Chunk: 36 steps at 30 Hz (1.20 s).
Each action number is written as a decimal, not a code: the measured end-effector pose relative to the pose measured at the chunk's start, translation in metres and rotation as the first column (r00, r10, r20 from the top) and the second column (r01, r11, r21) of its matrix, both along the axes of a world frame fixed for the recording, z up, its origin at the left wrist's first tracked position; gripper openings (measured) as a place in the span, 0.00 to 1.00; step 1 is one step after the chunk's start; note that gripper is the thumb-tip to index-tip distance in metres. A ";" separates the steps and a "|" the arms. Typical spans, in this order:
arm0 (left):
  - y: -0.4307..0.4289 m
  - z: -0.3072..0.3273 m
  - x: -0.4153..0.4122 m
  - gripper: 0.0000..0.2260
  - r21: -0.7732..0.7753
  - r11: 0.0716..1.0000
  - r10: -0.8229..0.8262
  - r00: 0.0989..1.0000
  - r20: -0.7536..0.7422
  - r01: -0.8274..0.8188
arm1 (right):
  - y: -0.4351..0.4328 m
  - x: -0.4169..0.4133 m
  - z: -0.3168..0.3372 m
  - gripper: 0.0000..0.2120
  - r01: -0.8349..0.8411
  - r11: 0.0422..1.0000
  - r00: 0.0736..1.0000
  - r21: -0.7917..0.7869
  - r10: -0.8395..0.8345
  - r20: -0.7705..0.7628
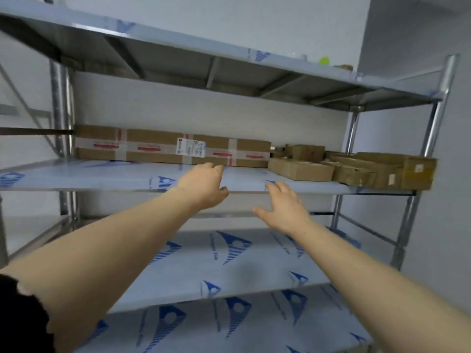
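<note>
Box position: I see the long cardboard box (pixel 173 149) lying lengthwise at the back of the middle shelf (pixel 76 174), close to the wall. It is banded with clear tape and carries a white label near its middle.
Box to left hand: my left hand (pixel 204 186) is straight in front of the box's right half. Its fingertips reach the box's lower front edge, but I cannot tell whether they touch it.
Box to right hand: my right hand (pixel 283 207) is nearer to me and lower, at the shelf's front lip, apart from the box.
Neighbours: smaller cardboard boxes (pixel 356 166) crowd the shelf's right end, just beside the long box's right end.
Surface: the shelf is sheet metal under pale film printed with blue logos, and the lower shelves (pixel 229 271) look the same.
Rack: steel posts (pixel 433 128) carry a top shelf (pixel 178 47) overhead, with a small yellow-green thing (pixel 324 60) on it.
Room: plain pale walls (pixel 407 34) stand behind and to the right.
Left hand state: fingers loosely bent forward, thumb tucked under, gripping nothing I can see.
Right hand state: wide, fingers spread, thumb out, holding nothing.
Sleeve: a dark cuff (pixel 20 314) shows on my left arm.
</note>
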<state>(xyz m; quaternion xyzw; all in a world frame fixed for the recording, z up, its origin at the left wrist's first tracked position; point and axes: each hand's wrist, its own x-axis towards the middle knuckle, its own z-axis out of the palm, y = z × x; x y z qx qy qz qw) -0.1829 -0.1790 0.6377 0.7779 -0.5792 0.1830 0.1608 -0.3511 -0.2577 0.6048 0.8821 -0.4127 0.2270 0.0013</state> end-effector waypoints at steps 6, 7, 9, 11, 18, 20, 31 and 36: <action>-0.098 0.014 -0.040 0.24 0.007 0.997 -0.078 0.996 0.038 0.078 | -0.079 -0.044 0.006 0.35 0.093 0.996 0.995 -0.002 -0.093 0.032; -0.114 0.016 -0.045 0.23 -0.002 0.995 -0.102 0.994 0.041 0.102 | -0.092 -0.049 0.007 0.35 0.112 0.994 0.993 -0.004 -0.112 0.029; -0.145 0.019 -0.053 0.22 -0.022 0.989 -0.148 0.988 0.039 0.149 | -0.118 -0.057 0.008 0.35 0.148 0.989 0.989 -0.009 -0.148 0.018; -0.176 0.022 -0.058 0.22 -0.028 0.983 -0.182 0.982 0.040 0.184 | -0.143 -0.064 0.009 0.35 0.175 0.984 0.985 -0.025 -0.175 0.001; -0.287 0.044 -0.071 0.22 0.001 0.964 -0.265 0.962 0.065 0.266 | -0.243 -0.075 0.028 0.35 0.241 0.968 0.970 -0.066 -0.242 -0.010; -0.315 0.051 -0.079 0.22 -0.001 0.959 -0.281 0.957 0.077 0.282 | -0.270 -0.081 0.032 0.35 0.256 0.964 0.967 -0.075 -0.256 0.013; -0.431 0.058 -0.162 0.19 0.012 0.931 -0.365 0.926 0.100 0.366 | -0.383 -0.161 0.038 0.26 0.311 0.946 0.934 -0.094 -0.285 0.217; -0.474 0.057 -0.217 0.18 -0.022 0.934 -0.355 0.933 0.063 0.357 | -0.431 -0.216 0.041 0.22 0.267 0.957 0.921 -0.112 -0.220 0.321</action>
